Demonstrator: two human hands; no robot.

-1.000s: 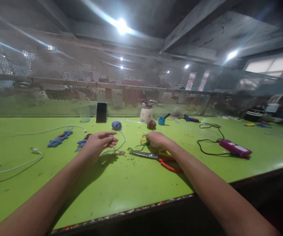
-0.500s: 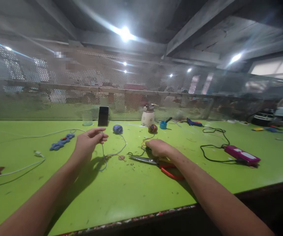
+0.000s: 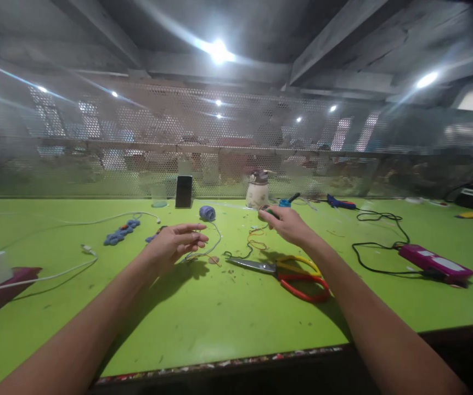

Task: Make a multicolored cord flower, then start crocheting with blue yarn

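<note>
My left hand (image 3: pixel 176 244) hovers over the table with its fingers slightly apart and nothing visible in its grip. Just beyond it sits a blue yarn ball (image 3: pixel 207 213), its strand (image 3: pixel 219 236) curling down beneath my fingertips. My right hand (image 3: pixel 289 222) is closed around a slim dark-green thing (image 3: pixel 272 214), mostly hidden by the fingers. Right by those fingers is a multicoloured yarn ball (image 3: pixel 263 208), largely covered; its loose yarn (image 3: pixel 256 240) trails toward me. Large scissors (image 3: pixel 261 266) with red and yellow handles lie below my right hand.
Blue crocheted pieces (image 3: pixel 121 232) and white cables (image 3: pixel 67 269) lie to the left. Along the back stand a phone (image 3: pixel 184 192), a bottle (image 3: pixel 258 192) and a blue pot (image 3: pixel 285 203). A glue gun (image 3: pixel 341 203) and purple power strip (image 3: pixel 436 262) are at right.
My left hand has loosened from its pinch on the blue strand and lowered. My right hand has moved up from beside the scissors to the multicoloured ball, uncovering the scissor handles. The view has shifted left.
</note>
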